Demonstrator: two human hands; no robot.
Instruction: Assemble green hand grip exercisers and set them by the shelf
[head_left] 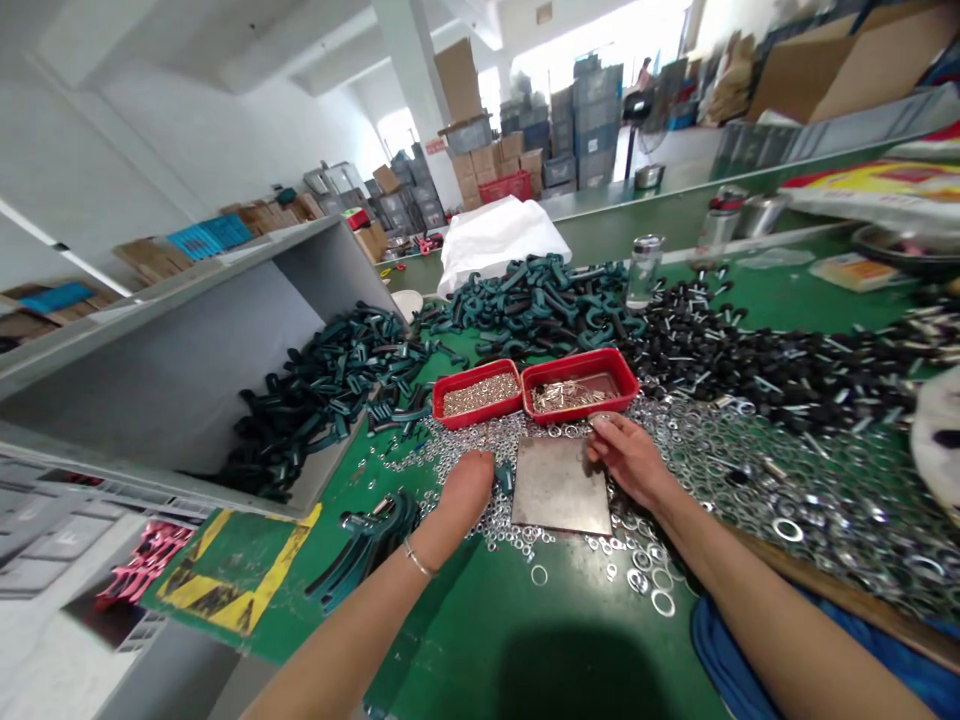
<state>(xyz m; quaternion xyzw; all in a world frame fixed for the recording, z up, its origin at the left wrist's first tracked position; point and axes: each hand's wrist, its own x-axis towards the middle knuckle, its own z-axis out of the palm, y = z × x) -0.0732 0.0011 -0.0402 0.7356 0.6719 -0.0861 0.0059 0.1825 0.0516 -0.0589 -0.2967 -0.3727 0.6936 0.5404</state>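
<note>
Reaching over a green surface (480, 640), the left hand (466, 488) curls shut among small steel nuts (427, 458) beside a flat metal plate (561, 486); cannot tell if it holds any. The right hand (630, 460), fingers narrow, sits at the plate's far corner, near a red tray (579, 385).

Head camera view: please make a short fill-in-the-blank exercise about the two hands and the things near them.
The left hand wears a thin ____ on its wrist.
The right hand sits beside a corner of a square ____ plate.
The two trays beyond the plate are ____ in colour.
Loose ____ lie spread to the right of the right hand.

Missing words: bracelet; metal; red; washers.
</note>
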